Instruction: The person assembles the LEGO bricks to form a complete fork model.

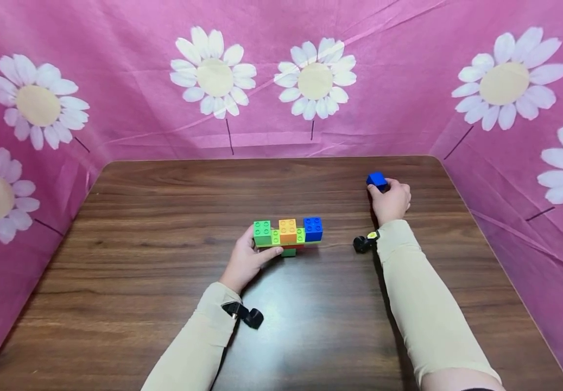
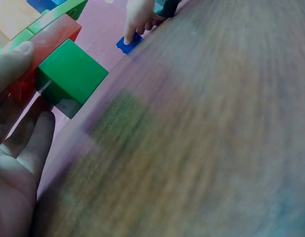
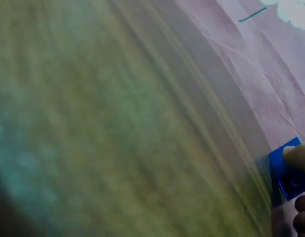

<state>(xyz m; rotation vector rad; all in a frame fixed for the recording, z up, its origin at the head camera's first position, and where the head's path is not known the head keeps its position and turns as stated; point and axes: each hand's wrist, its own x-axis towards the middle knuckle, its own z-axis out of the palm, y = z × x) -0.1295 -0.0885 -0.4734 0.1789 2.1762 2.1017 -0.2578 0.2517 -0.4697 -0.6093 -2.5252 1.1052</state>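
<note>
My left hand (image 1: pixel 243 263) grips a built-up block of toy building bricks, its thumb along the near side. On top stand a green brick (image 1: pixel 262 232), an orange brick (image 1: pixel 288 231) and a blue brick (image 1: pixel 312 229), spaced along a long lime-green brick (image 1: pixel 275 237). Beneath that, the left wrist view shows a red brick (image 2: pixel 63 33) and a lower green brick (image 2: pixel 73 74) held over the table. Far to the right, my right hand (image 1: pixel 392 201) pinches a separate blue brick (image 1: pixel 376 179) at the table's back. In the right wrist view this loose brick (image 3: pixel 281 170) is partly covered by fingers.
A brown wood-grain table (image 1: pixel 130 233) lies under both hands. Pink cloth (image 1: pixel 266 133) with large white daisies hangs behind the back edge and along both sides. Small black cameras are strapped to both wrists.
</note>
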